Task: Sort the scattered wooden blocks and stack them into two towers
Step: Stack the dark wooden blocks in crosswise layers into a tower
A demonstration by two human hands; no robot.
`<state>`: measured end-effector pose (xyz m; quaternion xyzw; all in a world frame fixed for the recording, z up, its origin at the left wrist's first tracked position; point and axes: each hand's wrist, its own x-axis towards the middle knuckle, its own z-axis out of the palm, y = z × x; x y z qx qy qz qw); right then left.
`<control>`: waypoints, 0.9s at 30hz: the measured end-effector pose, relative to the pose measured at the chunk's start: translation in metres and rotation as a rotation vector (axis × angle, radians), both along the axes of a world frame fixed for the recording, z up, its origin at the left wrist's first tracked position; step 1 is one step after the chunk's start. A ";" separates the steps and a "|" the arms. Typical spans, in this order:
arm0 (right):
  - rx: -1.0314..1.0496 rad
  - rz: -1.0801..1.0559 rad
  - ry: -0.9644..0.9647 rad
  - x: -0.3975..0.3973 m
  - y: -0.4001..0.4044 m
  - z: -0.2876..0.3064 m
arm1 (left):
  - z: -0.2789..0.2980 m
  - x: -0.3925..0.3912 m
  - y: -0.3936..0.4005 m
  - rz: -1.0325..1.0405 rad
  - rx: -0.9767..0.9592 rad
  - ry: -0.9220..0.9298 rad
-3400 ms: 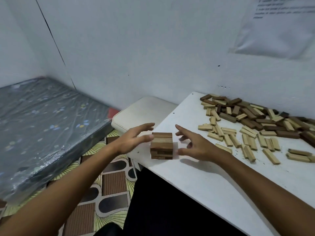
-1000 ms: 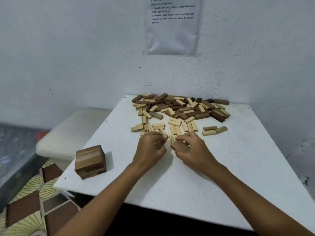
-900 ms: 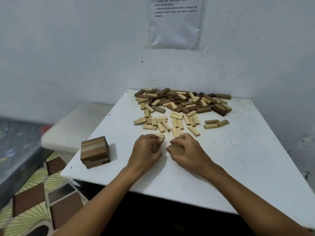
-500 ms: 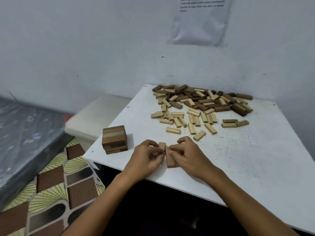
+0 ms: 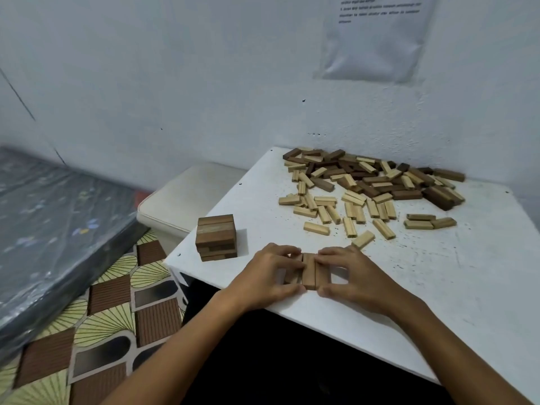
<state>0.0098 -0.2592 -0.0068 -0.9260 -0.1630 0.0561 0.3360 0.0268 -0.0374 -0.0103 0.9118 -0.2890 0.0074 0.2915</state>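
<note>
Wooden blocks (image 5: 308, 270), three of them laid side by side as a flat row, sit near the front edge of the white table (image 5: 438, 287), between the two hands. Left hand (image 5: 268, 276) grips the row from its left side, with the fingers curled over the far end and the thumb at the near end; right hand (image 5: 350, 277) grips it in the same way from the right side, so both hands are closed around this row. To the left of them, near the table's left corner, stands a short tower (image 5: 216, 237) of darker blocks, a few layers high and apart from the hands. At the back of the table, against the wall, lies the scattered pile (image 5: 371, 185) of light and dark blocks, with some light ones spread nearer to the hands. One light block (image 5: 363, 239) lies just beyond the right hand's fingers
</note>
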 end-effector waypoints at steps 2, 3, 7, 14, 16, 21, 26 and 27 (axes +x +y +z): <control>0.014 -0.007 -0.007 0.000 0.001 -0.001 | -0.001 -0.003 -0.002 0.017 -0.030 0.001; 0.013 -0.010 -0.007 -0.001 0.002 0.000 | -0.001 -0.003 -0.002 0.023 -0.028 0.012; 0.031 -0.027 -0.005 -0.003 0.003 0.002 | 0.003 -0.001 -0.001 0.023 -0.022 0.061; 0.107 -0.072 0.117 -0.006 0.004 0.004 | -0.002 0.008 0.008 -0.005 -0.069 0.214; 0.129 -0.069 0.120 -0.006 0.006 0.003 | -0.004 0.011 0.010 -0.024 -0.084 0.231; 0.173 -0.094 0.102 -0.004 0.009 -0.005 | -0.006 0.015 0.012 -0.035 -0.129 0.259; 0.188 -0.100 0.086 -0.006 0.010 -0.007 | -0.006 0.019 0.009 -0.048 -0.133 0.277; 0.187 -0.100 0.084 -0.005 0.010 -0.007 | -0.005 0.020 0.009 -0.052 -0.127 0.277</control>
